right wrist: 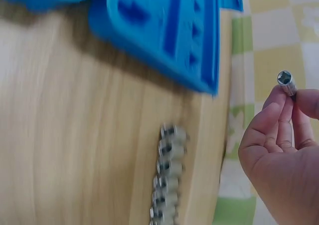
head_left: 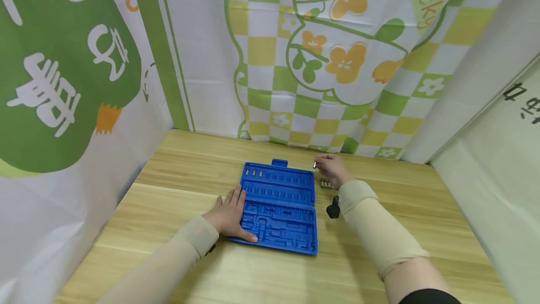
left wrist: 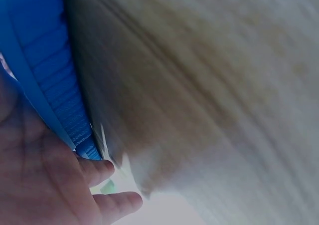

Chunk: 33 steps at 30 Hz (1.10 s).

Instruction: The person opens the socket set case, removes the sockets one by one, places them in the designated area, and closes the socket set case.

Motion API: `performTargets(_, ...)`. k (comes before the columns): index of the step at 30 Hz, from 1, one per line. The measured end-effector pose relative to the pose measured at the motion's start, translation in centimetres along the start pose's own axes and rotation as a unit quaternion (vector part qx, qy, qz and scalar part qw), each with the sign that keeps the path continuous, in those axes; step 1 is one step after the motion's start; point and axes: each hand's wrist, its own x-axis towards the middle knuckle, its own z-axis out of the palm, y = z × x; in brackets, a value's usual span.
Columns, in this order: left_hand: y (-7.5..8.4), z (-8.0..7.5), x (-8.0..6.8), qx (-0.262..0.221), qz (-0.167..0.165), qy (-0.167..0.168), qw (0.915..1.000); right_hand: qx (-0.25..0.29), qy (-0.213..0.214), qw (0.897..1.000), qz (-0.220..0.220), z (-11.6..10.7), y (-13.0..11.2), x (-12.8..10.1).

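Observation:
A blue plastic tool case lies unfolded on the wooden table, its moulded slots facing up. Three small metal sockets stand in the far left corner of its upper half. My left hand rests with spread fingers on the case's left edge, thumb over the lower half; the left wrist view shows its palm beside the blue wall. Just off the case's far right corner, my right hand pinches a short silver socket between thumb and fingers, its recessed end facing the wrist camera.
Several more metal sockets lie in a row on the table, right of the case and under my right hand. Behind the table hangs a patterned curtain. A black device sits at my right wrist.

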Motion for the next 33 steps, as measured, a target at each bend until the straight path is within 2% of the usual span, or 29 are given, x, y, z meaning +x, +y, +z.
performTargets(13,-0.1,-0.3,-0.4,-0.001,-0.002,0.0,1.0,-0.112,0.014,0.994,-0.004,-6.2,1.3,-0.5)
performTargets(20,0.0,-0.7,-0.3,0.001,0.0,0.001,1.0,-0.123,0.035,0.992,0.001,-9.0,2.2,-1.3)
performTargets(25,-0.1,-0.5,-0.2,0.001,-0.001,0.0,1.0,-0.142,0.045,0.989,0.014,-10.1,3.2,-1.4)
performTargets(30,-0.1,-0.3,0.0,-0.007,0.002,-0.002,1.0,-0.207,0.054,0.977,0.02,-10.8,4.2,-1.5)
performTargets(33,-0.1,-0.1,0.1,-0.013,0.002,-0.006,0.9999,-0.277,0.058,0.959,0.003,-10.9,4.7,-1.6)
